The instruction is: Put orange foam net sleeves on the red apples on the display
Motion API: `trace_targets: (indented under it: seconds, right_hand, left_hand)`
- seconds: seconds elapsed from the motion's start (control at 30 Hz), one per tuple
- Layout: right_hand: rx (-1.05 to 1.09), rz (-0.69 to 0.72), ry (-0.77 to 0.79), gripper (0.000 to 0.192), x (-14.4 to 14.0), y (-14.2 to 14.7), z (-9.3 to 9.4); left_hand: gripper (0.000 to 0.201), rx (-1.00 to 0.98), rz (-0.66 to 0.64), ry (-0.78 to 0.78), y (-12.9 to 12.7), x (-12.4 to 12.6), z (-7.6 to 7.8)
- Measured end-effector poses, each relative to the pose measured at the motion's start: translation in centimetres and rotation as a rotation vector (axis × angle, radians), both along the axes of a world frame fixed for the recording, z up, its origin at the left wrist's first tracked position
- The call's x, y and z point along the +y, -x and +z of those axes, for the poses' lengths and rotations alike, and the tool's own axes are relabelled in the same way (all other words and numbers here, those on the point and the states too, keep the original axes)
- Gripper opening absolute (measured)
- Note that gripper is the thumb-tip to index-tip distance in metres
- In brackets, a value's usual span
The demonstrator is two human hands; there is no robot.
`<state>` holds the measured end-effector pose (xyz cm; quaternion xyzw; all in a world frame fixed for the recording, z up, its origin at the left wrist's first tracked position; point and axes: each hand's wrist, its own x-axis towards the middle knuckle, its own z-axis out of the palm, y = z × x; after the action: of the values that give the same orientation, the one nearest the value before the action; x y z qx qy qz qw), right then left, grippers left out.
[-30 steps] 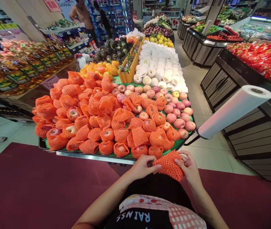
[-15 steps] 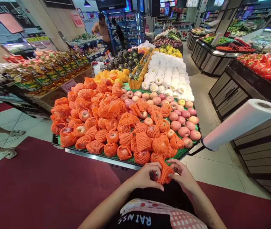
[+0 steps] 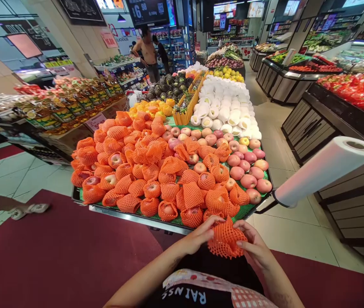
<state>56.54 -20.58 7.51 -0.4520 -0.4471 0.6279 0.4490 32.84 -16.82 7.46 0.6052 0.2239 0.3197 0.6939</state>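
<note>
An orange foam net sleeve (image 3: 227, 239) is held between my two hands, in front of the stand's near edge. My left hand (image 3: 202, 234) grips its left side with the fingers curled behind it. On the other side, my right hand (image 3: 255, 244) pinches the sleeve between thumb and fingers. Whether an apple sits inside the net cannot be made out. Just beyond lie apples in orange net sleeves (image 3: 169, 191), heaped on the green-lined stand. Bare apples (image 3: 248, 179) rest at the stand's right side.
A roll of clear plastic bags (image 3: 326, 171) juts out at the stand's right corner. White-netted fruit (image 3: 225, 102) and dark-skinned fruit (image 3: 169, 87) fill the back. Oil bottles (image 3: 53, 109) line the left. A passer-by's leg (image 3: 5, 203) shows at left; two people stand farther off.
The net sleeve now looks wider and spread between my hands, and my right hand has shifted slightly right. The passer-by's feet have moved right, and the view has tilted up slightly.
</note>
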Motion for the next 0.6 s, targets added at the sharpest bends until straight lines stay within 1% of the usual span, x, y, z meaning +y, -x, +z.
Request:
trace_targets:
  seconds: [0.07,0.1,0.13,0.2,0.27,0.33,0.4,0.43,0.5,0.53,0.57,0.6]
  right_hand:
    - [-0.008,-0.019,-0.008,0.037,-0.4,0.5,-0.5]
    - [-0.011,-0.024,-0.015,0.037,-0.6,0.6,-0.5]
    - [-0.012,-0.019,-0.030,0.038,-0.7,0.5,-0.5]
    - [-0.006,0.045,-0.073,0.039,-0.9,0.2,0.0]
    - [0.006,0.145,-0.107,0.039,-1.1,-0.2,0.5]
    - [0.026,0.200,-0.119,0.039,-1.2,-0.5,0.8]
    - [0.049,0.162,-0.128,0.040,-1.2,-0.8,0.9]
    - [0.058,0.114,-0.136,0.041,-1.2,-0.9,0.8]
    - [0.071,0.013,-0.127,0.044,-1.3,-1.4,0.5]
    - [0.083,-0.028,-0.108,0.048,-1.4,-1.7,0.4]
    - [0.101,-0.052,-0.081,0.056,-1.5,-2.0,0.3]
    - [0.128,-0.054,-0.049,0.068,-1.7,-2.4,0.2]
  left_hand:
    - [0.083,-0.070,-0.029,0.121,-0.1,-0.1,-0.6]
    - [0.089,-0.065,-0.031,0.180,-0.3,0.0,-0.9]
    - [0.088,-0.034,-0.021,0.229,-0.4,0.1,-1.2]
    - [0.078,0.059,-0.002,0.259,-0.9,0.3,-1.5]
    - [0.071,0.099,-0.047,0.198,-1.4,0.5,-1.4]
    - [0.064,0.063,-0.132,0.126,-1.9,0.7,-1.2]
    - [0.053,0.017,-0.158,0.102,-2.5,0.8,-1.0]
    - [0.049,0.002,-0.140,0.107,-2.8,0.9,-1.0]
    - [0.049,-0.011,-0.064,0.132,-3.5,1.3,-1.1]
    - [0.051,-0.012,-0.016,0.146,-3.9,1.5,-1.2]
    - [0.053,-0.006,0.032,0.161,-4.3,1.8,-1.3]
    - [0.054,0.007,0.077,0.172,-4.7,2.0,-1.4]
